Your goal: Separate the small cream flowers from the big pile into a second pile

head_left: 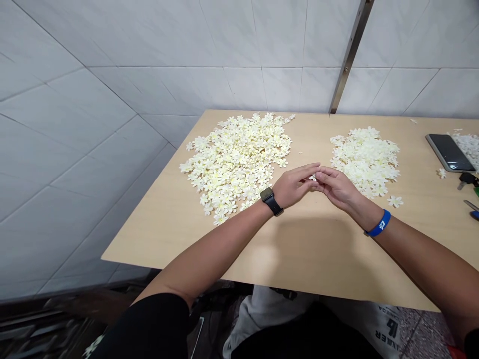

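Note:
My left hand (295,184), with a black watch on its wrist, and my right hand (337,188), with a blue wristband, meet above the middle of the light wooden table (310,249). Both pinch one small white fabric flower (313,178) between their fingertips. A large spread-out heap of white and pale yellow flowers (239,159) lies to the left of my hands. A smaller, whiter heap (364,158) lies to the right, just past my right hand.
A dark phone (449,152) lies at the table's right edge, with keys (467,180) and small tools beside it. Single loose flowers (395,201) lie near the right heap. White tiled walls stand close behind and to the left.

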`<control>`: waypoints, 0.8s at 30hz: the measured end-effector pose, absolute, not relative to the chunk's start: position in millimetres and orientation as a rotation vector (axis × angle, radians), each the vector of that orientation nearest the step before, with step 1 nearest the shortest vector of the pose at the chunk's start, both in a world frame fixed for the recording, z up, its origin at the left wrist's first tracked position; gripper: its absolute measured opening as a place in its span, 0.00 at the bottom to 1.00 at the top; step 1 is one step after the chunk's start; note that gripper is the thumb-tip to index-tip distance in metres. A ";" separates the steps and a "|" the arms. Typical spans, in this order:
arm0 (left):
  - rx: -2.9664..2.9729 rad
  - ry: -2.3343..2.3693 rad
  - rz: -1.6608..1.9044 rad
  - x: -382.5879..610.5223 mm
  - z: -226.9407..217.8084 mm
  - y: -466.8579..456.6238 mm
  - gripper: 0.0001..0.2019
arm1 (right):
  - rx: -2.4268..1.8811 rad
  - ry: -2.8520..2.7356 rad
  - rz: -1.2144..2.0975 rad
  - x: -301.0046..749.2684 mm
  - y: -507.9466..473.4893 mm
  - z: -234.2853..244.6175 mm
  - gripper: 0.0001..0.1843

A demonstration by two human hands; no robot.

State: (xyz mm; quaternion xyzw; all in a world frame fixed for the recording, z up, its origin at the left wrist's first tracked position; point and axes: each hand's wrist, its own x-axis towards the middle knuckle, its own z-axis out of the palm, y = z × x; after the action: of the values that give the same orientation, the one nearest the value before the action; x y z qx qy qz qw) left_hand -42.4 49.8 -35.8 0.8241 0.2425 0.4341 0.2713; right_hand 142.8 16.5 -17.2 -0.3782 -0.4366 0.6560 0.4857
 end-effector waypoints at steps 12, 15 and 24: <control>2.048 0.737 1.263 -50.8 -24.7 39.1 0.10 | -0.881 -1.136 1.652 142.8 15.3 -21.3 0.24; 2.069 0.742 1.266 -48.4 -22.5 39.5 0.08 | -0.906 -1.064 1.689 147.1 18.8 -22.6 0.21; 2.113 0.732 1.247 -42.7 -29.4 46.3 0.09 | -0.974 -0.974 1.678 143.3 12.7 -12.6 0.20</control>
State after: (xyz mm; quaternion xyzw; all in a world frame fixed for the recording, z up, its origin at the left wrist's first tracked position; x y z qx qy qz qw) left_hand -42.7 46.3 -29.4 0.7906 0.2738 0.4667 0.2867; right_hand 143.3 12.7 -12.6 -0.3969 -0.3968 0.6837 0.4664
